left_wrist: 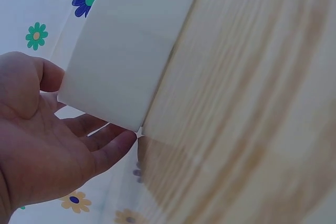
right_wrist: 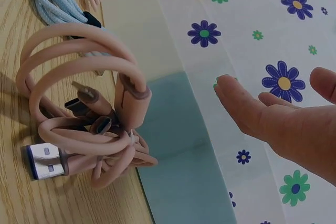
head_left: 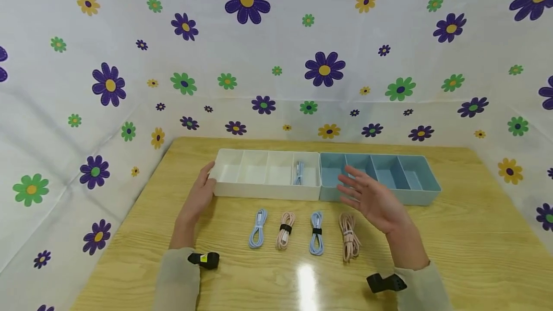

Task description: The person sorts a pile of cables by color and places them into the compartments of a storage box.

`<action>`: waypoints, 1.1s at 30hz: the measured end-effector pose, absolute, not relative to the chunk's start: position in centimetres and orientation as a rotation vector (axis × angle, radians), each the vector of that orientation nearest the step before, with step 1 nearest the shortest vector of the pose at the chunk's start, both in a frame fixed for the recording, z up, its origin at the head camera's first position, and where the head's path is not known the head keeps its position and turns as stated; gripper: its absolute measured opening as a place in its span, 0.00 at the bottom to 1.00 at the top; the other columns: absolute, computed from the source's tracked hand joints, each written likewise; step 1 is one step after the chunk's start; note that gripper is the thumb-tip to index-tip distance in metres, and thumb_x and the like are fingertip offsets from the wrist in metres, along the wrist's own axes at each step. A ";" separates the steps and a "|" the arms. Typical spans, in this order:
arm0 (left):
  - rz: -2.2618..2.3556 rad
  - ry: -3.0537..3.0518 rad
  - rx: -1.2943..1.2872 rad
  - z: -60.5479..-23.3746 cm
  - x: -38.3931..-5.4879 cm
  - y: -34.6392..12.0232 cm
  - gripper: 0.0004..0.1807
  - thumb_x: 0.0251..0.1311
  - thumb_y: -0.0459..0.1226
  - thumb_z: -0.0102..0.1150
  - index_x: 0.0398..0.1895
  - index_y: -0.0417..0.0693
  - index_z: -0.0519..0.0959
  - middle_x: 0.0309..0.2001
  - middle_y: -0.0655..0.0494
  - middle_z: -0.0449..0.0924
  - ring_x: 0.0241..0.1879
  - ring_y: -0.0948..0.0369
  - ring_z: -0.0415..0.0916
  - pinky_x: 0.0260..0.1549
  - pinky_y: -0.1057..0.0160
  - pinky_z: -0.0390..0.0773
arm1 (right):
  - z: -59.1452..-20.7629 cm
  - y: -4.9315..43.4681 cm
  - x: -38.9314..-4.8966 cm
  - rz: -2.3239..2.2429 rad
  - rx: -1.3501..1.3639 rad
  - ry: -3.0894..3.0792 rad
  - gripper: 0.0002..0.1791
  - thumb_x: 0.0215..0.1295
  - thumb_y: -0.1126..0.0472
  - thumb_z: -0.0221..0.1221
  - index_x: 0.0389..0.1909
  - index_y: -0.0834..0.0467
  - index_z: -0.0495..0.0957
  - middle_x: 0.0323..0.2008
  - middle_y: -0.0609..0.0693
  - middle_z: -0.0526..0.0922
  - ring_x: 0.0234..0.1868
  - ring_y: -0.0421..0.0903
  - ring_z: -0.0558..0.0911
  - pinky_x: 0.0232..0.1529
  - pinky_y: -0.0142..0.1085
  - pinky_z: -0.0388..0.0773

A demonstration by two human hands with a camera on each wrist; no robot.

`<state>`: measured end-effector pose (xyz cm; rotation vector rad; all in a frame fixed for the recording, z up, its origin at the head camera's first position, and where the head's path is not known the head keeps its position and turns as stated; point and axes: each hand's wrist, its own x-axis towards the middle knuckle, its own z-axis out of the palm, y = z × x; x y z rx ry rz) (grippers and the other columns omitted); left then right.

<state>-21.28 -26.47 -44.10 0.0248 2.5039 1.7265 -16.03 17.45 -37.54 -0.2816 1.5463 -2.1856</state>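
Observation:
Fingers of my left hand [head_left: 200, 191] touch the left end of a white compartment box [head_left: 268, 191], the thumb by its rim in the left wrist view. In the box's rightmost compartment lies a tied light-blue cable [head_left: 299, 173]. My right hand [head_left: 376, 200] is raised, fingers spread and holding nothing, before a blue compartment box [head_left: 425, 198]. Along the table in front of the boxes lie a blue cable [head_left: 258, 228], a pink cable [head_left: 285, 231], another blue cable [head_left: 317, 233] and a larger pink cable bundle [head_left: 348, 237], whose plugs show in the right wrist view.
The two boxes stand end to end on a wooden table [head_left: 242, 282]. A white cloth with printed flowers [head_left: 276, 37] hangs behind and at both sides. Black camera straps sit on both wrists, over light sleeves [head_left: 177, 277].

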 end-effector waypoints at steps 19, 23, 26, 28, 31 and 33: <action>1.657 2.556 -0.012 -43.4 -21.3 -26.0 0.32 0.77 0.41 0.29 0.81 0.52 0.40 0.78 0.38 0.43 0.76 0.44 0.45 0.70 0.42 0.50 | -36.7 18.6 -16.4 -2.046 -0.424 1.791 0.35 0.81 0.53 0.41 0.78 0.65 0.42 0.76 0.67 0.47 0.68 0.46 0.70 0.60 0.35 0.73; 1.649 2.553 0.002 -43.4 -21.1 -26.1 0.32 0.77 0.42 0.29 0.81 0.52 0.39 0.78 0.38 0.42 0.75 0.43 0.45 0.69 0.41 0.51 | -36.9 18.6 -16.1 -2.017 -0.444 1.869 0.34 0.81 0.53 0.42 0.78 0.66 0.46 0.76 0.68 0.50 0.71 0.55 0.66 0.60 0.33 0.72; 1.654 2.555 0.012 -43.4 -21.0 -26.2 0.32 0.77 0.42 0.29 0.81 0.52 0.39 0.78 0.38 0.42 0.75 0.43 0.45 0.69 0.41 0.52 | -37.0 18.6 -16.0 -1.982 -0.455 1.919 0.34 0.80 0.53 0.44 0.77 0.67 0.47 0.75 0.68 0.51 0.73 0.63 0.60 0.60 0.32 0.72; 1.658 2.556 0.024 -43.3 -21.0 -26.3 0.32 0.77 0.42 0.29 0.81 0.51 0.40 0.78 0.38 0.42 0.75 0.43 0.45 0.69 0.41 0.51 | -37.1 18.8 -15.8 -1.962 -0.454 1.951 0.34 0.80 0.53 0.45 0.77 0.67 0.49 0.75 0.68 0.52 0.73 0.66 0.57 0.59 0.31 0.72; 1.660 2.553 0.031 -43.3 -20.9 -26.5 0.32 0.77 0.42 0.30 0.81 0.51 0.40 0.78 0.38 0.43 0.75 0.44 0.46 0.69 0.41 0.51 | -37.1 19.0 -15.5 -1.954 -0.451 1.981 0.33 0.80 0.53 0.46 0.76 0.67 0.52 0.74 0.69 0.54 0.72 0.67 0.57 0.59 0.30 0.72; 1.663 2.549 0.021 -43.3 -20.9 -26.7 0.32 0.77 0.41 0.30 0.81 0.52 0.41 0.78 0.38 0.44 0.75 0.44 0.46 0.69 0.42 0.51 | -37.1 19.0 -15.4 -1.951 -0.443 1.995 0.32 0.79 0.53 0.46 0.75 0.66 0.54 0.73 0.69 0.55 0.72 0.64 0.61 0.58 0.30 0.73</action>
